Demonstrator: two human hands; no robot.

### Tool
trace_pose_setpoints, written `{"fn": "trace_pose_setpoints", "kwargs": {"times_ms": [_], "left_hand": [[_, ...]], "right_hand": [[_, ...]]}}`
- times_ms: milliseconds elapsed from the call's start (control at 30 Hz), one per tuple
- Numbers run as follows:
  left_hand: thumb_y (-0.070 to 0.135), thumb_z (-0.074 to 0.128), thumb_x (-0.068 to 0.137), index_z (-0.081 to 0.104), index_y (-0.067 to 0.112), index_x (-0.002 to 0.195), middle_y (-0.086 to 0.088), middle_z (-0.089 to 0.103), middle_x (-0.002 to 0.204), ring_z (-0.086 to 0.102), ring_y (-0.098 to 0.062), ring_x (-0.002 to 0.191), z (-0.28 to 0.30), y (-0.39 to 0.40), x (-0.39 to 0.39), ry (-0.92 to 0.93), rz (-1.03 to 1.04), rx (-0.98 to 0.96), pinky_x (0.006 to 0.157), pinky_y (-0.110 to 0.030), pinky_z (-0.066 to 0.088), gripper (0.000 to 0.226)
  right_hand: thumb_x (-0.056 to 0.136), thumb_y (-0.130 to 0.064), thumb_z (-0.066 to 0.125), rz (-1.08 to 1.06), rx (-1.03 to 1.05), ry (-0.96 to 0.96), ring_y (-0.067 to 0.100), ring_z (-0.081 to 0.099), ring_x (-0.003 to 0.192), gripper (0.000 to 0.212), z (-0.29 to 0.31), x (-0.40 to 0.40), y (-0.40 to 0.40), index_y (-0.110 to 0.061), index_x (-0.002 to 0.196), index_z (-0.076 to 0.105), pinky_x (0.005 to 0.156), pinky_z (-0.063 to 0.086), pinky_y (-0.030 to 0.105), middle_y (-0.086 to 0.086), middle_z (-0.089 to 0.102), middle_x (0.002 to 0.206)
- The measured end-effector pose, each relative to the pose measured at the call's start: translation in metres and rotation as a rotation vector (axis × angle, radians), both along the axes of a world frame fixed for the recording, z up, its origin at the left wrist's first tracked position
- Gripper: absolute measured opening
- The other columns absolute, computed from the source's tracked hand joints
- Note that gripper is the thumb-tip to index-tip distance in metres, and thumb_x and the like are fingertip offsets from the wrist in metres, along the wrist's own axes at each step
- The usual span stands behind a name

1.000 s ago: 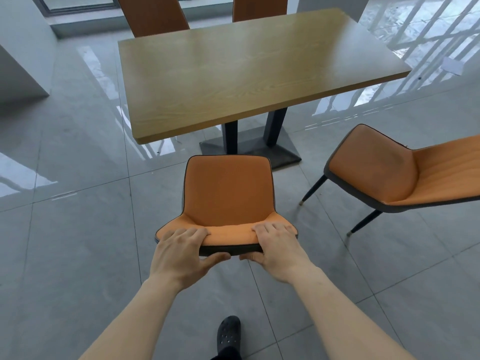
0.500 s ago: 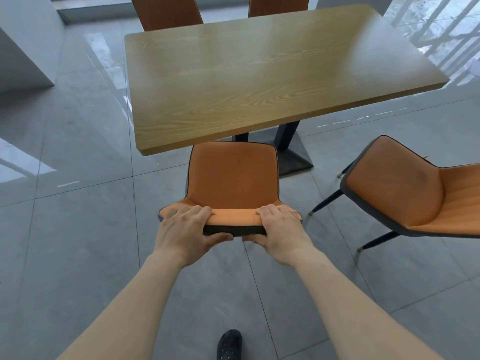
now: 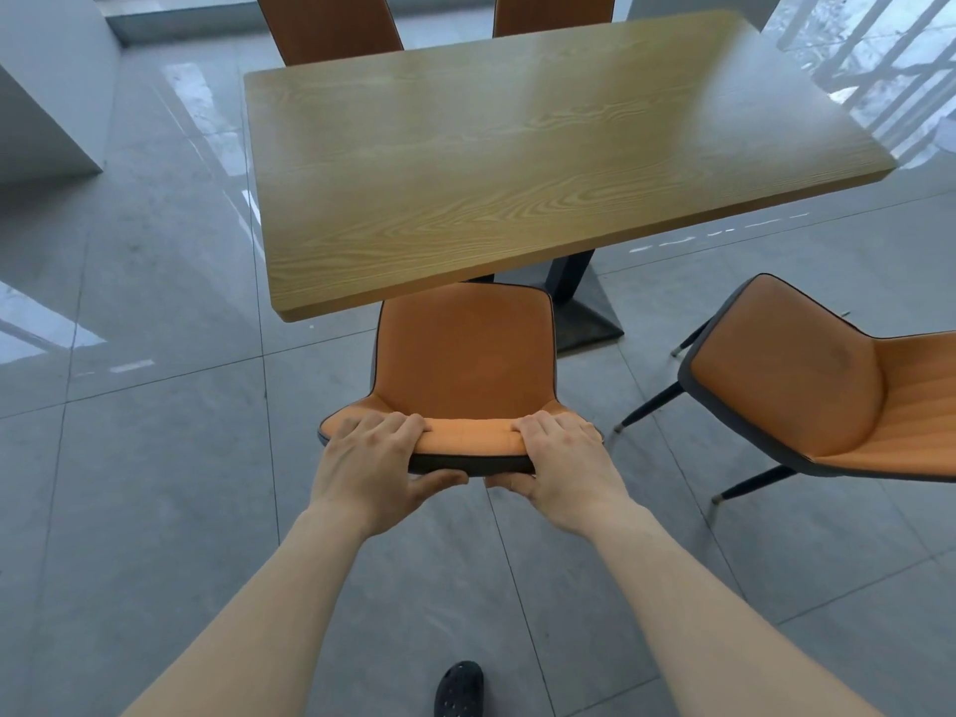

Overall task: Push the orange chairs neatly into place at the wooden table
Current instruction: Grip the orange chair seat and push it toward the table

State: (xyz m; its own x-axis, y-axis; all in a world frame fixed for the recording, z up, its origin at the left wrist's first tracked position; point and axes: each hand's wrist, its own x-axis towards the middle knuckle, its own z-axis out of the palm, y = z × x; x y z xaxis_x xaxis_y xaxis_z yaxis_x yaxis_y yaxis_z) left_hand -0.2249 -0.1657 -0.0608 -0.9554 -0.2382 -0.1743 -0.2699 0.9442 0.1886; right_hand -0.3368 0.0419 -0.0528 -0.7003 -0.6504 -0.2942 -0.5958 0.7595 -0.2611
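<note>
Both bare forearms reach forward, converging on the top edge of the near chair's backrest (image 3: 468, 442). The left hand (image 3: 370, 468) clamps the backrest's left end, fingers over the top, thumb underneath. The right hand (image 3: 566, 470) grips the right end likewise, thumb tucked below the edge.

Two bare forearms, no sleeves in view, left hand (image 3: 372, 470) and right hand (image 3: 566, 470) without gloves, rings, watch or bands, nails short and unpainted, one foot at bottom edge in black perforated clog (image 3: 459, 690), upper dotted with small round holes
</note>
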Motion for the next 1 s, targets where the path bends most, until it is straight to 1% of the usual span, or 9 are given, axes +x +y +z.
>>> {"fn": "trace_pose_setpoints", "kwargs": {"times_ms": [67,133,200,333,467,667,833,933,1000], "left_hand": [[0.100,0.014,0.069,0.057,0.034,0.120,0.013,0.066,0.115,0.058,-0.016,0.107,0.003,0.003,0.000,-0.018,0.008,0.005,0.093,-0.037,0.045,0.093],[0.099,0.019,0.070,0.054,0.036,0.128,0.013,0.064,0.124,0.056,-0.015,0.115,0.008,0.004,-0.001,-0.056,0.020,0.002,0.101,-0.038,0.042,0.092],[0.097,0.025,0.073,0.051,0.036,0.137,0.012,0.060,0.133,0.054,-0.016,0.123,0.016,0.007,-0.002,-0.074,0.046,-0.003,0.108,-0.039,0.038,0.093],[0.095,0.029,0.076,0.045,0.032,0.145,0.010,0.054,0.144,0.048,-0.018,0.133,0.044,0.033,-0.011,-0.041,0.036,0.018,0.112,-0.042,0.036,0.095],[0.093,0.028,0.078,0.037,0.031,0.152,0.008,0.044,0.154,0.038,-0.018,0.142,0.073,0.082,-0.039,-0.038,-0.042,0.031,0.118,-0.043,0.028,0.096],[0.093,0.028,0.079,0.032,0.032,0.154,0.007,0.035,0.160,0.029,-0.019,0.148,0.114,0.207,-0.097,0.013,-0.250,0.061,0.121,-0.042,0.020,0.096],[0.093,0.027,0.078,0.031,0.033,0.155,0.007,0.036,0.159,0.031,-0.018,0.146,0.145,0.343,-0.144,0.073,-0.374,0.038,0.121,-0.041,0.023,0.097],[0.098,0.023,0.074,0.032,0.036,0.153,0.009,0.040,0.157,0.035,-0.018,0.144,0.162,0.435,-0.169,0.107,-0.409,0.036,0.119,-0.042,0.025,0.101],[0.098,0.024,0.074,0.030,0.037,0.153,0.009,0.038,0.158,0.034,-0.018,0.145,0.172,0.494,-0.185,0.122,-0.456,0.068,0.119,-0.043,0.024,0.100]], "right_hand": [[0.086,-0.073,0.058,-0.018,-0.001,-0.028,0.022,0.048,0.128,0.079,0.004,0.002,0.002,-0.023,0.145,0.044,0.112,0.037,0.041,-0.004,0.056,0.138],[0.087,-0.073,0.056,-0.037,0.005,-0.060,0.023,0.042,0.138,0.086,0.011,0.004,0.005,-0.021,0.152,0.037,0.117,0.033,0.042,-0.002,0.050,0.148],[0.088,-0.075,0.053,-0.058,0.002,-0.080,0.023,0.038,0.142,0.091,0.021,0.005,0.013,-0.018,0.155,0.033,0.120,0.030,0.041,0.000,0.045,0.153],[0.086,-0.079,0.048,-0.138,0.008,-0.096,0.022,0.034,0.145,0.097,0.046,0.000,0.051,-0.015,0.157,0.029,0.120,0.028,0.038,0.001,0.040,0.157],[0.087,-0.079,0.047,-0.224,0.015,-0.102,0.023,0.020,0.152,0.101,0.079,-0.007,0.109,-0.015,0.160,0.020,0.123,0.018,0.038,0.003,0.025,0.165],[0.086,-0.083,0.040,-0.346,-0.022,-0.021,0.021,0.012,0.155,0.104,0.121,-0.030,0.239,-0.014,0.161,0.017,0.124,0.011,0.037,0.003,0.019,0.168],[0.088,-0.080,0.042,-0.484,-0.045,0.067,0.023,0.013,0.154,0.101,0.156,-0.047,0.378,-0.013,0.160,0.018,0.124,0.012,0.037,0.004,0.020,0.168],[0.087,-0.081,0.043,-0.591,-0.048,0.071,0.022,0.012,0.155,0.105,0.171,-0.050,0.468,-0.013,0.161,0.017,0.124,0.013,0.038,0.004,0.017,0.168],[0.086,-0.083,0.043,-0.654,-0.046,0.087,0.022,0.011,0.155,0.108,0.180,-0.053,0.523,-0.012,0.161,0.015,0.126,0.012,0.039,0.004,0.017,0.169]]}}
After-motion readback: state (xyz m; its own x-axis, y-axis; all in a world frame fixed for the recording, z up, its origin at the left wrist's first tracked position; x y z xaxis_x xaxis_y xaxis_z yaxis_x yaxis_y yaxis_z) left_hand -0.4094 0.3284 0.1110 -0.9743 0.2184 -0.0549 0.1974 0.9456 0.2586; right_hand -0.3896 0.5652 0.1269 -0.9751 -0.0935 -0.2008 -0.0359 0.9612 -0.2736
